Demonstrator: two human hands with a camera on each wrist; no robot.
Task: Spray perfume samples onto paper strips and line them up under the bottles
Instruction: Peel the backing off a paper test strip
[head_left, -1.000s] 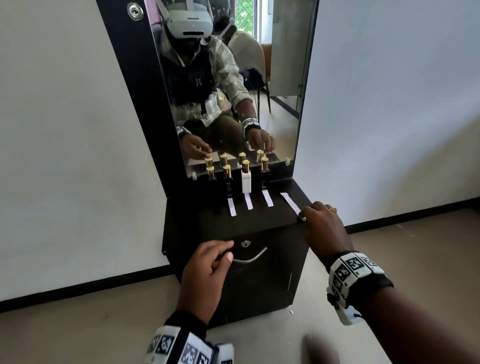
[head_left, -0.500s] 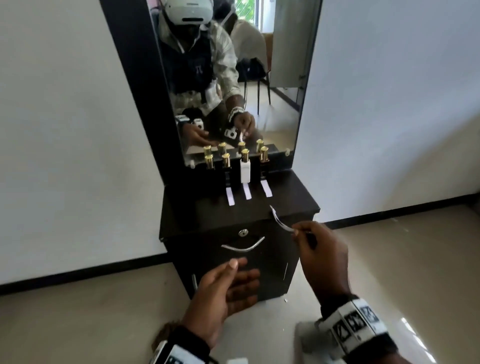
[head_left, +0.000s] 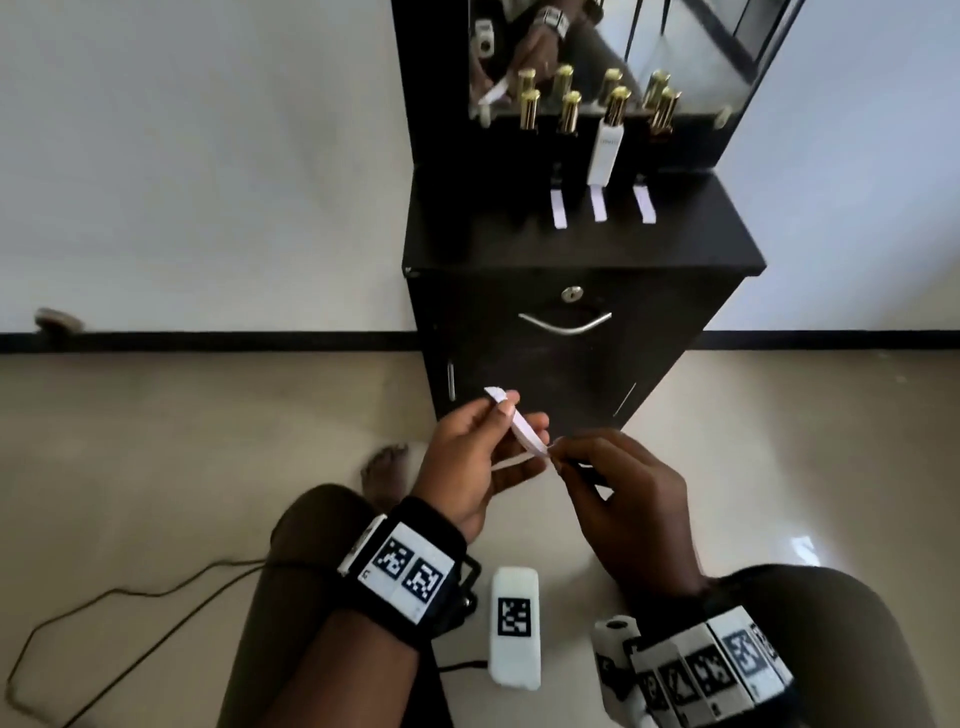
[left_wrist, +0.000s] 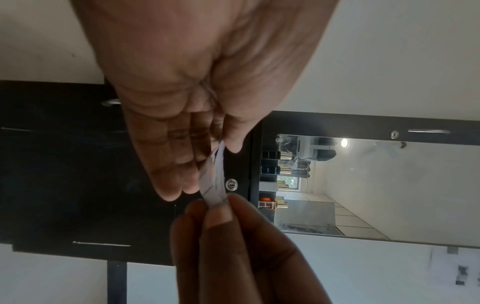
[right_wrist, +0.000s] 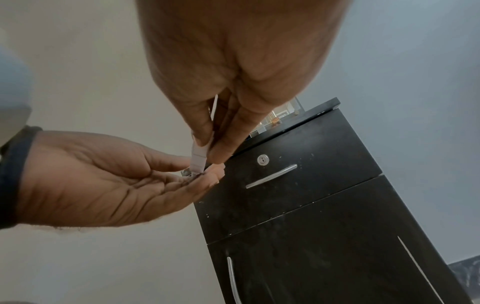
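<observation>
Low in front of the black cabinet (head_left: 582, 254), both hands hold one bent white paper strip (head_left: 525, 432). My left hand (head_left: 506, 405) pinches its upper end between thumb and fingers, and my right hand (head_left: 558, 460) pinches the other end. The wrist views show the same strip (left_wrist: 217, 164) (right_wrist: 199, 157) between the fingertips. Several gold-capped perfume bottles stand by the mirror, among them a white bottle (head_left: 605, 150) and a dark bottle (head_left: 529, 109) at the left. Three strips lie below bottles: left strip (head_left: 558, 208), middle strip (head_left: 598, 203), right strip (head_left: 644, 205).
The cabinet has a locked drawer with a curved metal handle (head_left: 566, 325) just beyond my hands. A white tagged block (head_left: 514, 629) lies on the floor between my knees, and a thin cable (head_left: 130, 597) trails off to the left. A bare foot (head_left: 387, 467) shows under my left wrist.
My right hand lifted the strip off the cabinet's right edge and brought it down and toward me. My left hand came up and took hold of it. The view tilted downward.
</observation>
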